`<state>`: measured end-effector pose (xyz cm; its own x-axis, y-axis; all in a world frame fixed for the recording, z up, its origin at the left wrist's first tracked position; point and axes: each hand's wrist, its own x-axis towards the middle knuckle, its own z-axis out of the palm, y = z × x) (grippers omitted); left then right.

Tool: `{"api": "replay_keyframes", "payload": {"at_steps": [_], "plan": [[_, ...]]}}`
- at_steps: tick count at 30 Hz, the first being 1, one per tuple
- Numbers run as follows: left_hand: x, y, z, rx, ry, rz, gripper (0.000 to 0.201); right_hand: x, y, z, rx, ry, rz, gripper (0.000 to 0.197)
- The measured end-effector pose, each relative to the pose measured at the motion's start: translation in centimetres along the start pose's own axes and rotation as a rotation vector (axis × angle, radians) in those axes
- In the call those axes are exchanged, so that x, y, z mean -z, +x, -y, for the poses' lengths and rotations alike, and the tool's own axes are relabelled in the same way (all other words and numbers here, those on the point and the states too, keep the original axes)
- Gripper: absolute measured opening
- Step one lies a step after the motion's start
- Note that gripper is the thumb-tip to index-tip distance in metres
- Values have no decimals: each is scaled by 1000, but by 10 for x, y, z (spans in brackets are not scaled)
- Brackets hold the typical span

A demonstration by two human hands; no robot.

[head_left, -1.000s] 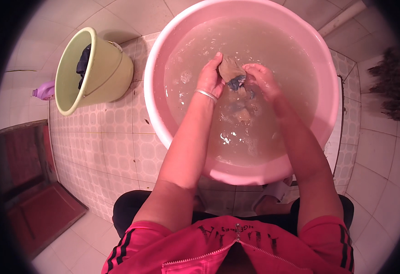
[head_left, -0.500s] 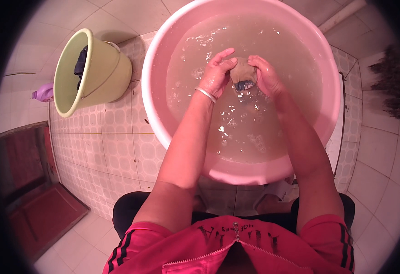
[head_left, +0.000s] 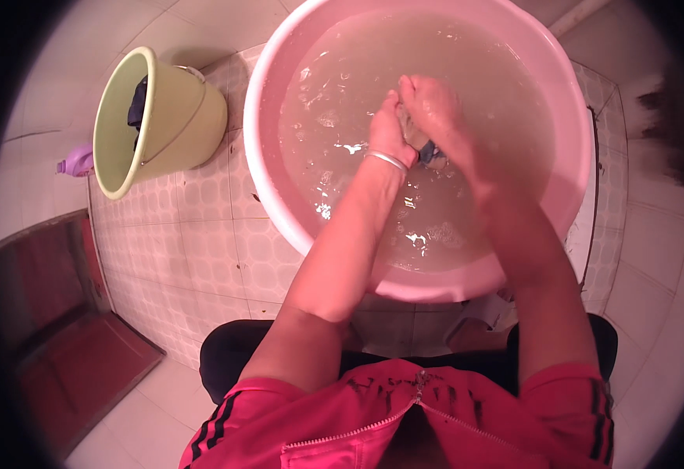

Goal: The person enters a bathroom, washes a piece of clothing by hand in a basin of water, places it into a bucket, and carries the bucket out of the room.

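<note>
A wet, tan piece of cloth with a dark blue patch is pressed between my hands, just above or at the surface of the murky water. My left hand, with a pale bracelet at the wrist, is closed on the cloth from the left side. Over its right side my right hand is clenched, back of the hand upward, against the left one. Much of the cloth is hidden by the fingers. Around both hands lies the wide pink basin, filled with cloudy, greyish water with patches of suds.
Left of the basin, a yellow-green bucket leans with dark cloth inside. A purple bottle stands beyond it. A dark red panel lies at lower left. Dark bristles hang at the right wall.
My hands have come together, the right one turning over the cloth. The cloth, spread between the fingers before, is now bunched and mostly covered.
</note>
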<state>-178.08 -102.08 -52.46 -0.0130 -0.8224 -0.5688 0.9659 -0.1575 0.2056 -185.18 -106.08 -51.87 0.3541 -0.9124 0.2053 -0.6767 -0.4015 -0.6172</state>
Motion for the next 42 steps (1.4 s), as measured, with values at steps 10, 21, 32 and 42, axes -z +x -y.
{"api": "replay_keyframes", "payload": {"at_steps": [10,21,32,42], "plan": [[10,-4,-2,-1,308,-156,30,-15,-11,-8,-93,-216,237,25],[28,-1,-14,-578,2114,21,29,-1,-8,15,34,-17,199,26],[25,2,0,-37,302,-79,24,-6,-6,4,-147,1,163,24],[13,-8,-12,10,190,-130,46,-11,-3,-12,-117,58,224,35]]}}
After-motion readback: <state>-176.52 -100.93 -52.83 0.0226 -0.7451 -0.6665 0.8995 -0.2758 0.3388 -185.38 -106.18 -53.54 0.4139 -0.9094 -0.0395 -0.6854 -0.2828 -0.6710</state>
